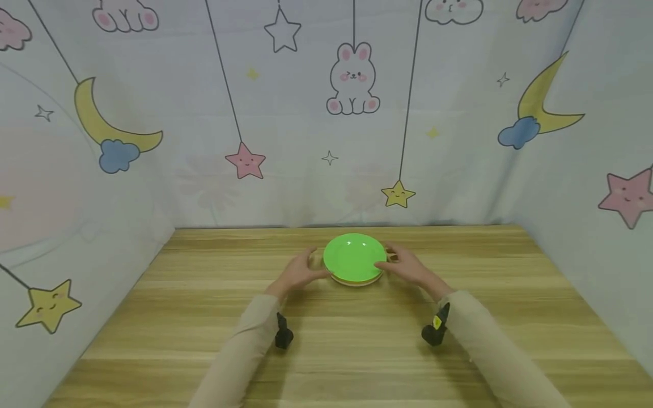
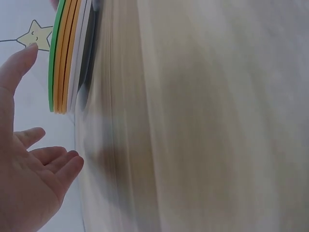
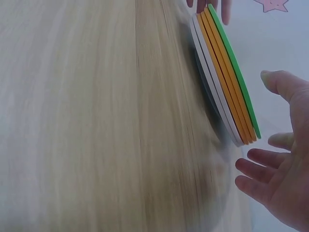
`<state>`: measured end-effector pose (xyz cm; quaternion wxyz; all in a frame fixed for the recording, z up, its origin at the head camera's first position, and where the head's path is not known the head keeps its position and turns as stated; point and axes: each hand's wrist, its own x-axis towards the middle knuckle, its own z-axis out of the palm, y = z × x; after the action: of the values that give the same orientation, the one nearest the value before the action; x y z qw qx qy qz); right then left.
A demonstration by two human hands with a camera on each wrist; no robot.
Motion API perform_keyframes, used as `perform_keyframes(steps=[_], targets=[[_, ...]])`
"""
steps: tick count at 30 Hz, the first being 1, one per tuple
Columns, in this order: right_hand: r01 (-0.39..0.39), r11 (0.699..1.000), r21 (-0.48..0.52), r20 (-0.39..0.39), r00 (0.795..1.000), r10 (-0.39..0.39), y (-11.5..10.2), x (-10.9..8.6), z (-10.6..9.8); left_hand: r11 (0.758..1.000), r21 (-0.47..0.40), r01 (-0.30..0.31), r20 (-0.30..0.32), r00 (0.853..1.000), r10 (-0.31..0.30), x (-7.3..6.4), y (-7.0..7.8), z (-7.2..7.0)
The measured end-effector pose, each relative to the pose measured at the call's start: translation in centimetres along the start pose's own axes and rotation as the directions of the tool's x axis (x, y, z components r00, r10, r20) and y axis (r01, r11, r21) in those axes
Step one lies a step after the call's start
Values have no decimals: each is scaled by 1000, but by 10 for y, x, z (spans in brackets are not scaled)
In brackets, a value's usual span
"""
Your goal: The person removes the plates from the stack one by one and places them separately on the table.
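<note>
A stack of plates sits towards the back of the table, a bright green plate on top. From the side, in the left wrist view, orange plates show under the green one and white plates lie lowest. To the left of the stack is my left hand, fingers spread and thumb near the green rim. On the other side my right hand is held the same way, its thumb by the rim. Both wrist views show a small gap between the near hand and the plates.
The wooden table runs back to a pale curtain printed with stars, moons and a rabbit. More of this cloth stands along the left and right sides. A small black device is strapped at each wrist.
</note>
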<state>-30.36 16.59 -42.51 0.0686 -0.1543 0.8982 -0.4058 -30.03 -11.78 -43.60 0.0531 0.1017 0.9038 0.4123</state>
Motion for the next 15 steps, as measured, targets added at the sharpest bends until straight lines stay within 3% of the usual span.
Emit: perform_keyframes(steps=[15], targets=[[0, 1000, 15, -43, 999, 1, -1, 10, 11, 994, -104, 22, -10, 1000, -23, 6, 11, 15]])
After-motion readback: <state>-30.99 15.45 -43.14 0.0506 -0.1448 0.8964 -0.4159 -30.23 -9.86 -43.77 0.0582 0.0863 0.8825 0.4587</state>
